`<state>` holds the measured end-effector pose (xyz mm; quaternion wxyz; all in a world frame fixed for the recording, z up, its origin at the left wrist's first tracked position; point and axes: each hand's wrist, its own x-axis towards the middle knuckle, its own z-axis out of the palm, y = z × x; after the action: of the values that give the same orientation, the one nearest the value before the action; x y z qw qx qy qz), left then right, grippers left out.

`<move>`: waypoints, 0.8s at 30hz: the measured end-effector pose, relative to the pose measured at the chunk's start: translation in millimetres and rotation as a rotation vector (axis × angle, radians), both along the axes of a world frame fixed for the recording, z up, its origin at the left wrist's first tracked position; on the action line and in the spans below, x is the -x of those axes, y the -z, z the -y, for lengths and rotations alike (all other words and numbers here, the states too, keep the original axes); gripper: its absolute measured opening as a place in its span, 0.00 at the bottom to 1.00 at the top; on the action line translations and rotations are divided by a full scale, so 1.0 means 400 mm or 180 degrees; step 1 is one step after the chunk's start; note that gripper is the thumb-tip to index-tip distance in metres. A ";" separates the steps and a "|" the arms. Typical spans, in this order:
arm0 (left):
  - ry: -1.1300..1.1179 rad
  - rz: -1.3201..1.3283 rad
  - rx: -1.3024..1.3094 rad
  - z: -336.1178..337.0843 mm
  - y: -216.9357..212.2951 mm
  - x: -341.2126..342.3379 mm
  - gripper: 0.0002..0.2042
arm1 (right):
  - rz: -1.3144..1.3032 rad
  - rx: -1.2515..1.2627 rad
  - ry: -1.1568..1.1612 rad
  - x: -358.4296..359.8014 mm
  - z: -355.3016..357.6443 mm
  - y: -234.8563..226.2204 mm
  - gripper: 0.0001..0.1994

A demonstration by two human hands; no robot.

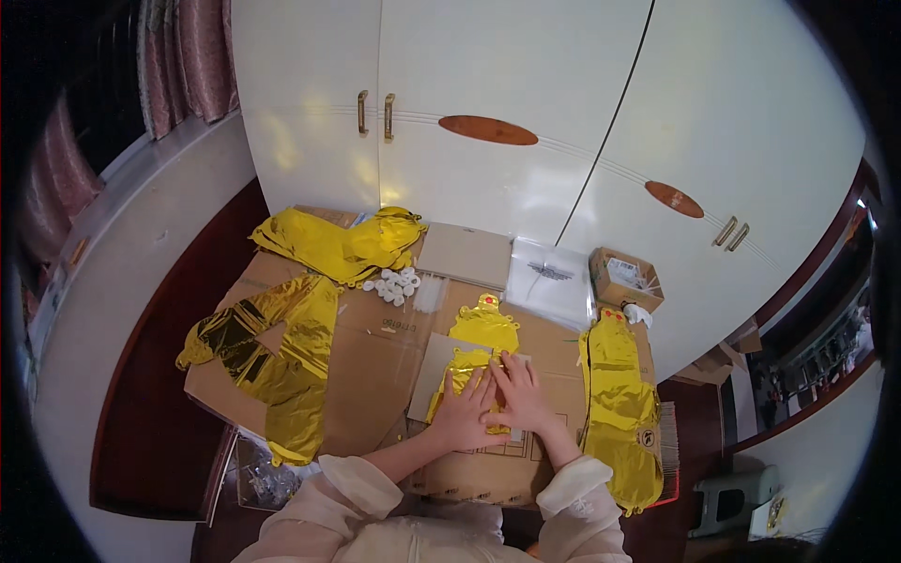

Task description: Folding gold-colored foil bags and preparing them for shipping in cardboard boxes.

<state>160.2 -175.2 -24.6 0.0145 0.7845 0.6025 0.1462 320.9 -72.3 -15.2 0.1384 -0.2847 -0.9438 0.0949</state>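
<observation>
A flat gold foil balloon [483,328] lies partly over a grey card [432,371] in the middle of the cardboard work surface [375,342]. My left hand [465,416] rests on the foil's lower part with its fingers stretched forward. Close beside it, my right hand [521,392] lies on the foil too, fingers extended and touching the left hand's fingertips. Both palms cover the lower end of the balloon, so its outline there is hidden. A small red spot marks its top tab.
Two spread gold foil balloons [305,361] [324,244] lie at left, near a pile of white rings [392,286]. A gold foil stack [621,403] lies at right. Clear plastic bags [549,281], a grey board [465,253] and a small carton [626,279] stand before the white cabinet [488,56].
</observation>
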 end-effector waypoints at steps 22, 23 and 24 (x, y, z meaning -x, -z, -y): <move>0.0108 -0.0271 0.0056 0.242 -0.035 0.103 0.43 | 0.0515 0.0187 0.0000 -0.001 -0.004 -0.003 0.63; 0.0072 -0.0335 0.0106 0.237 -0.038 0.106 0.43 | 0.0490 0.0213 0.0002 0.000 -0.003 0.000 0.63; 0.0033 -0.0395 0.0147 0.229 -0.052 0.107 0.44 | 0.0471 0.0228 0.0002 0.001 -0.005 0.000 0.63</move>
<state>117.6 -266.9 -3.7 -0.0040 0.7946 0.6014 0.0833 320.5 -70.4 -15.3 0.0580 -0.2960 -0.9474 0.1073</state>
